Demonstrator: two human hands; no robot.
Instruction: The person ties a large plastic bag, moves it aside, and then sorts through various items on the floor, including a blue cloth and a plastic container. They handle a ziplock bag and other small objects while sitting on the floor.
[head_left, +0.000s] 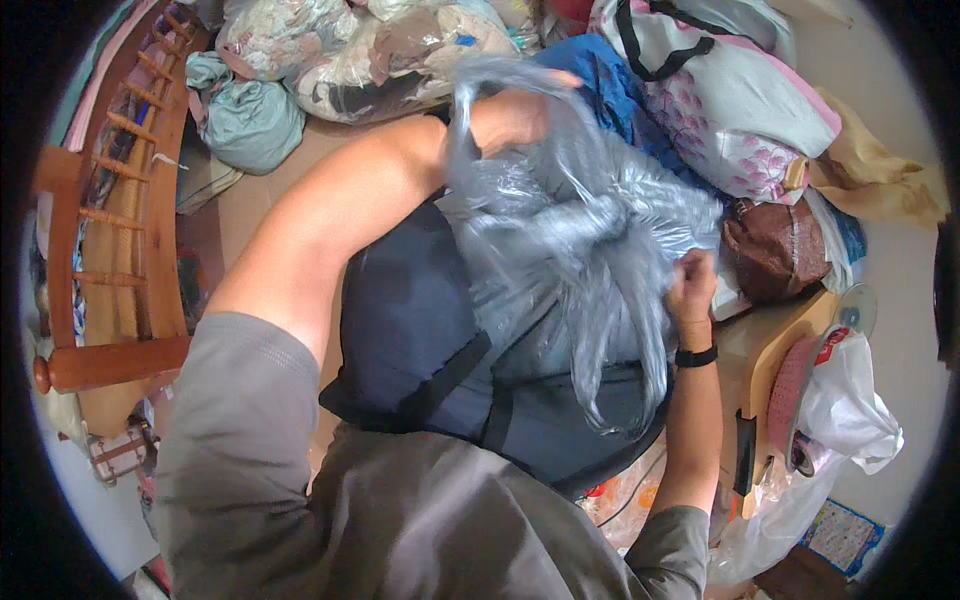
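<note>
A shiny grey plastic bag (555, 225), blurred and with loose knotted-looking strips, lies over a large dark navy fabric bag (409, 315) in front of me. My left hand (514, 116) reaches around the far side of the plastic. The film hides most of its fingers, so its grip is unclear. At the right edge of the plastic, my right hand (691, 289) has curled fingers closed on the film. Black straps (450, 375) run across the navy bag, which rests close against my body.
Clear bags of cloth (405, 60) and a tied green bundle (251, 124) sit at the far side. A floral storage bag (750, 112) and a brown bundle (776, 247) stand to the right. A wooden spindle railing (127, 217) borders the left; a white plastic bag (851, 397) hangs at right.
</note>
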